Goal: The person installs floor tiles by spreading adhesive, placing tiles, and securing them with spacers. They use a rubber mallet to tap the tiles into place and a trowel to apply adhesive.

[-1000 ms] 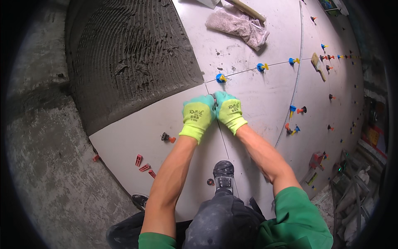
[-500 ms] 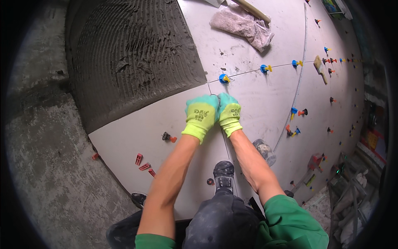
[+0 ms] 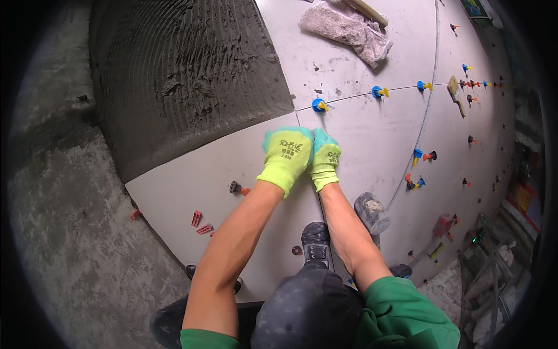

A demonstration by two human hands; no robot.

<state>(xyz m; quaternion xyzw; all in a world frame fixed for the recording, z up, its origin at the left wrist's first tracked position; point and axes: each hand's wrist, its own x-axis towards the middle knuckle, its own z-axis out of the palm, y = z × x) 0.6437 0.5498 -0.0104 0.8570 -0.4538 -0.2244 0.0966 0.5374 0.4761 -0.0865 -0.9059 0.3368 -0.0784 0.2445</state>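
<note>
My left hand point(image 3: 286, 152) and my right hand point(image 3: 324, 156) are pressed together above a seam between large pale floor tiles. Both wear yellow-green gloves with teal palms. Their fingers curl down and away from view, closed, and whatever they grip is hidden beneath them. Under my left forearm lies the left tile point(image 3: 174, 180). Just beyond the hands, a blue-and-yellow tile levelling clip point(image 3: 319, 105) stands in the cross seam. A patch of ridged grey mortar point(image 3: 192, 75) spreads beyond the left tile's far edge.
A pinkish towel point(image 3: 346, 30) lies at the far side, and a brush point(image 3: 456, 96) at the right. A mallet point(image 3: 372, 213) rests by my right forearm. Red wedges point(image 3: 200, 224) and a black-and-orange clip point(image 3: 238, 188) lie on the left tile. Several more clips line the right seams.
The view has shifted slightly. My hands stay together at the seam, with the left glove turned a little. More of the mallet shows beside my right forearm.
</note>
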